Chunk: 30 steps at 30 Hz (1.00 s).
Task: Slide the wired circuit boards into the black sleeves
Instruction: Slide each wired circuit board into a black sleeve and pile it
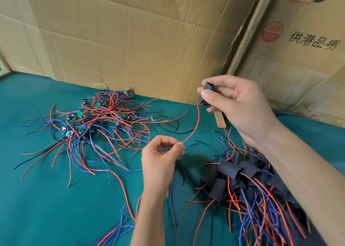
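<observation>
Overhead, cardboard walls [130, 40] are closing off the far edge of the green table [46, 199], while bare cloth is lying open near the front left. Between the heap of wired boards [93, 122] and the pile of filled black sleeves [248, 175], the right hand [240, 104] is hovering raised, pinching one black sleeve [208, 92]. Lower down, the left hand [160, 160] is curling, thumb and forefinger nipping a red wire [196, 126] arcing up to that sleeve.

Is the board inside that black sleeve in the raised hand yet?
Cannot tell: the black sleeve hides any board, though a red wire trails from it.
</observation>
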Tool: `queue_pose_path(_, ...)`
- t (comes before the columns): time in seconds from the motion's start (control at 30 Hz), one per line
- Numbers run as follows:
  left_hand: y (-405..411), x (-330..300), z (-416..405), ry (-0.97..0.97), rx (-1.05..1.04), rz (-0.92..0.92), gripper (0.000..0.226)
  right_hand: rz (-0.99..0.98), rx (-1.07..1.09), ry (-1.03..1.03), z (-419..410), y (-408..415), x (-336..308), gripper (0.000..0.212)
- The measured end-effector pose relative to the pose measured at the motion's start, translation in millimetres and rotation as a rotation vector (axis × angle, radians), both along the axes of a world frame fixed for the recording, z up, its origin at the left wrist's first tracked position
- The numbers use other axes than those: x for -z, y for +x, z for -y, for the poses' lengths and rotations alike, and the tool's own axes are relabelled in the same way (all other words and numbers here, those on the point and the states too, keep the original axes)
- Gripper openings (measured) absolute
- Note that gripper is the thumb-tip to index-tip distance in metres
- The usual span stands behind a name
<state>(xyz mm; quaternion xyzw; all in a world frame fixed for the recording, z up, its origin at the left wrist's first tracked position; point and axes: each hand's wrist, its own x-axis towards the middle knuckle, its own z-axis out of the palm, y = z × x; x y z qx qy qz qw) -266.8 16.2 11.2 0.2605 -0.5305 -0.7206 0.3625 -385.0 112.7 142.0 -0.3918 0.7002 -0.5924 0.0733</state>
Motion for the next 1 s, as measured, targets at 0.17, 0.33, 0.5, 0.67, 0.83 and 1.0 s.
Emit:
queue_pose_path(0.17, -2, 4, 1, -0.023, -0.006, -0.001, 0.007, -0.100, 0.038, 0.197, 3, 3, 16, 0.027)
queue_pose_path(0.33, -3, 5, 2, -0.011, -0.028, -0.067, 0.011, -0.028, 0.071, 0.298, 0, 12, 44, 0.023)
queue_pose_path(0.5, -3, -1, 0, 0.092, 0.107, -0.231, 0.012, 0.085, 0.084, 0.278, -1, 22, 63, 0.018)
queue_pose_path(0.67, 3, -6, 2, 0.233, 0.265, -0.329, 0.039, 0.177, 0.063, 0.247, -2, 21, 69, 0.019)
queue_pose_path(0.83, 4, -8, 1, 0.234, 0.262, -0.348, 0.043, 0.295, -0.006, 0.187, -4, 19, 68, 0.019)
queue_pose_path(1.0, 2, -5, 2, 0.255, 0.140, -0.292, 0.021, 0.522, -0.041, 0.025, -4, 19, 61, 0.018)
